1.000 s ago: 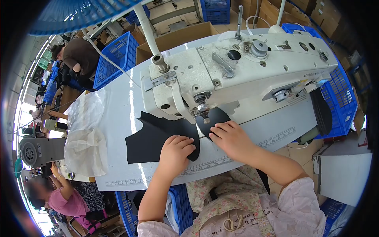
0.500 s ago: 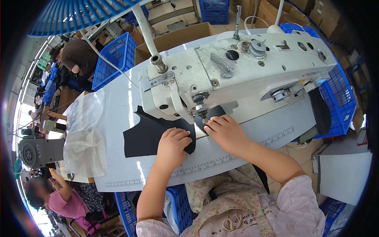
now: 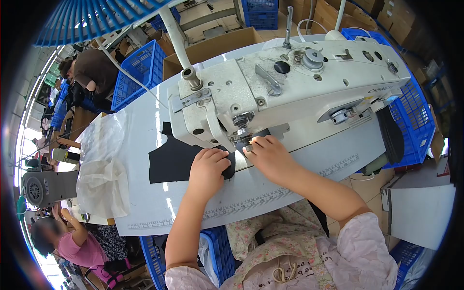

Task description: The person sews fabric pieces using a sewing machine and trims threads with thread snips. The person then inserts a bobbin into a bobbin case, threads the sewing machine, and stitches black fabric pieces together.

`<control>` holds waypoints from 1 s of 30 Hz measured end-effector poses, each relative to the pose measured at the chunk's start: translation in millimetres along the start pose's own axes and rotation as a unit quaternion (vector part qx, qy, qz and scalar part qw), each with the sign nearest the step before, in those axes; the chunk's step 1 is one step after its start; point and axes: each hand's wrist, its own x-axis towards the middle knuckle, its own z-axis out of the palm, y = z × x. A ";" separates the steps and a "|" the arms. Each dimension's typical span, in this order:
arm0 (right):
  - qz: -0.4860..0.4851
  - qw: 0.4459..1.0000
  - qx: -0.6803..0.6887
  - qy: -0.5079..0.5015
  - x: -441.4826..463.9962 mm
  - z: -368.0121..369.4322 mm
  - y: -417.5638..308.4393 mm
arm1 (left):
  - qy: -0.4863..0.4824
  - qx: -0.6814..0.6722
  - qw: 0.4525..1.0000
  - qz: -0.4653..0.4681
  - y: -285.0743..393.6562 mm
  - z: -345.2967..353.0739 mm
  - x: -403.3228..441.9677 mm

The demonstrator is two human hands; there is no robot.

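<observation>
A black fabric piece [image 3: 169,162] lies on the white table under the head of a sewing machine [image 3: 290,87]. My left hand [image 3: 209,170] rests palm down on the fabric's right part, fingers laid over it. Close to the needle and presser foot [image 3: 244,133], my right hand [image 3: 268,157] has its fingers bent and pinched at the fabric's edge. A small part of the black material shows behind the right fingertips. The exact stitching spot is hidden by the fingers and the machine.
A printed ruler [image 3: 270,197] runs along the table's front edge. Clear plastic [image 3: 104,179] lies at the left. Blue crates [image 3: 140,72] stand around the table. Black pieces [image 3: 389,135] hang at the right end. Two other people sit at the left.
The black fabric has shifted slightly away from me, turning a little under the machine. Both hands have moved slightly up and left with it.
</observation>
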 end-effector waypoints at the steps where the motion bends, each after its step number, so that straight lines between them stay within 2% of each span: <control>1: 0.010 1.000 0.002 -0.025 0.5 0.9 -0.4 | -0.004 0.003 1.000 -0.002 -0.2 -0.5 0.9; 5: 0.021 0.998 -0.005 -0.066 3.7 0.1 -1.2 | -0.020 0.034 0.999 0.001 -4.0 -0.6 1.6; 9: 0.013 0.998 -0.016 -0.052 0.0 5.5 5.9 | -0.012 0.013 1.000 -0.004 -5.7 -1.7 3.0; 11: -0.044 0.997 0.064 0.031 -2.6 5.6 19.6 | -0.016 -0.004 1.000 -0.010 -9.2 -2.7 3.4; 14: -0.093 0.987 0.130 0.032 -8.2 8.5 33.7 | -0.011 -0.055 0.998 -0.015 -16.1 -5.3 4.4; 15: -0.093 0.987 0.129 0.032 -8.1 6.7 35.8 | -0.014 -0.064 0.998 -0.001 -18.1 -7.6 4.2; 17: -0.135 0.988 0.067 -0.036 -6.7 1.3 36.9 | -0.019 -0.072 0.997 0.013 -18.9 -9.4 4.9; 19: -0.133 0.989 0.061 -0.030 -4.7 -0.2 35.2 | -0.020 -0.049 0.998 0.047 -17.8 -9.4 5.9; 30: -0.123 0.992 0.000 -0.016 1.6 5.1 27.3 | -0.019 0.071 0.994 0.085 -6.1 -4.7 11.4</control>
